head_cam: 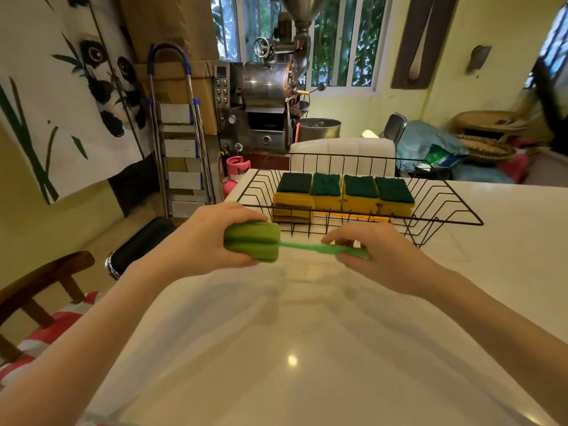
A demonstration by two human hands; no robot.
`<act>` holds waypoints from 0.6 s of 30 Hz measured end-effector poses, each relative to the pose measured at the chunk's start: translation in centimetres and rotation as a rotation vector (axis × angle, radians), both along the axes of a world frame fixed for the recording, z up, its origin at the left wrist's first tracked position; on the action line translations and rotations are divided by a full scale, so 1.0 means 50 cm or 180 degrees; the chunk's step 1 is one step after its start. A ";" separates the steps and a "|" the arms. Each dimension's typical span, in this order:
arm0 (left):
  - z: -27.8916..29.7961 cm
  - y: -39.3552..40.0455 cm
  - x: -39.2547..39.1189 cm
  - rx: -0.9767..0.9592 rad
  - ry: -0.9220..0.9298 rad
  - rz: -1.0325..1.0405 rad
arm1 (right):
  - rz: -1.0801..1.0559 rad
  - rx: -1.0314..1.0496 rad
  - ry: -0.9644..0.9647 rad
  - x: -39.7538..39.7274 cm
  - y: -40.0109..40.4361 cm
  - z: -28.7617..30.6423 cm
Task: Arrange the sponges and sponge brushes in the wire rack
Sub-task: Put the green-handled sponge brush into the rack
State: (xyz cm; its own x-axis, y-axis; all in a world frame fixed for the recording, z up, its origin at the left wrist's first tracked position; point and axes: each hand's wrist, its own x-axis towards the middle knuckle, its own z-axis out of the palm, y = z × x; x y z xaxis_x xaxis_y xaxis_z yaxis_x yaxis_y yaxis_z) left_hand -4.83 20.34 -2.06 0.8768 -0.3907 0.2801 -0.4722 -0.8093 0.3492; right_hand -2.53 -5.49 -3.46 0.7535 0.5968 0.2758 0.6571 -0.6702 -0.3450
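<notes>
White table (307, 318), bearing at its far edge a black wire rack (442, 221) in which yellow sponges with green scouring tops (344, 192) sit in a row; something orange lies before them, unidentified. A green sponge brush (255, 241) is held level in the air, just before the rack's near rim. The left hand (212, 238) is wrapped around its foam head, and the right hand (378, 256) pinches its thin handle. The brush appears light, with a soft, compressible head and a stiffer handle, which is probably the steadier hold.

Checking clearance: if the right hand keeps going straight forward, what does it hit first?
Probably the near rim of the wire rack, just beyond the right hand holding the green sponge brush; depth is uncertain.
</notes>
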 end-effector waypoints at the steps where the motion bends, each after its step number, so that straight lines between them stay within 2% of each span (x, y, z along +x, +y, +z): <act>1: 0.008 -0.008 0.011 -0.0027 -0.0093 -0.0006 | -0.0034 0.0095 -0.0061 0.011 -0.008 0.011; 8: 0.062 -0.066 0.124 -0.0125 -0.0319 -0.0073 | -0.0367 0.0465 -0.0267 0.099 -0.063 0.068; 18: 0.077 -0.141 0.311 -0.0455 -0.0156 -0.0201 | -0.0949 0.0577 -0.0223 0.237 -0.122 0.097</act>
State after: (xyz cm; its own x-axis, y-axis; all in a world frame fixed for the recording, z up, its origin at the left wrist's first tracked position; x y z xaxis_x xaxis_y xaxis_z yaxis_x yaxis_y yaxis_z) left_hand 10.73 13.27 1.78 0.8357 -0.3978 0.3787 -0.5400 -0.7212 0.4340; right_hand 9.32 -11.58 1.40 0.8627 0.2901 0.4143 0.4681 -0.7680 -0.4370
